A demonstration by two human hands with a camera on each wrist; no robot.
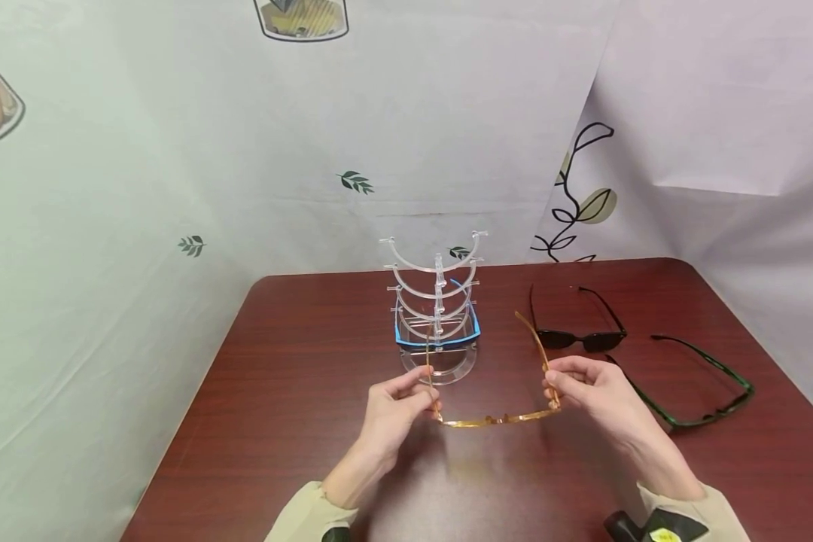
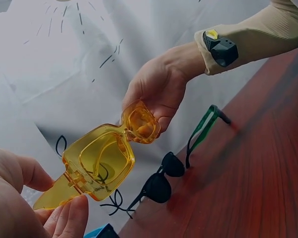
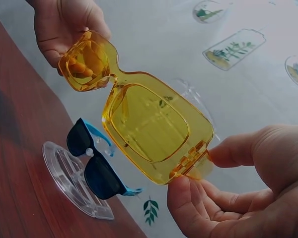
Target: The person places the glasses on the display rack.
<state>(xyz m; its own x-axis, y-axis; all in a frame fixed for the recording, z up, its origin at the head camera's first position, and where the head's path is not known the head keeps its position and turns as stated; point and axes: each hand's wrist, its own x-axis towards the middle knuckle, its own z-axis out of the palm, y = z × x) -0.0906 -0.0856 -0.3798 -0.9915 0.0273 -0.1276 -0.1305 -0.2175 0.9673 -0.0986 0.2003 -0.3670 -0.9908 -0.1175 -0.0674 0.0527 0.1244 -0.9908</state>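
Yellow translucent sunglasses (image 1: 470,423) are held level above the table, temples unfolded and pointing away from me. My left hand (image 1: 394,410) pinches the left temple close to its hinge. On the other side, my right hand (image 1: 592,391) pinches the right temple near the hinge. Both lenses (image 3: 149,121) show in the right wrist view. Just beyond the glasses stands a clear tiered display rack (image 1: 439,301). Blue-framed sunglasses with dark lenses (image 3: 102,176) sit on its lowest tier, and the curved arms above hold nothing.
Black sunglasses (image 1: 583,341) lie on the table right of the rack, temples open. Nearer the right edge rest green-framed glasses (image 1: 711,416), partly behind my right hand. White patterned cloth (image 1: 406,135) rises behind the dark red table (image 1: 278,391) and along its sides.
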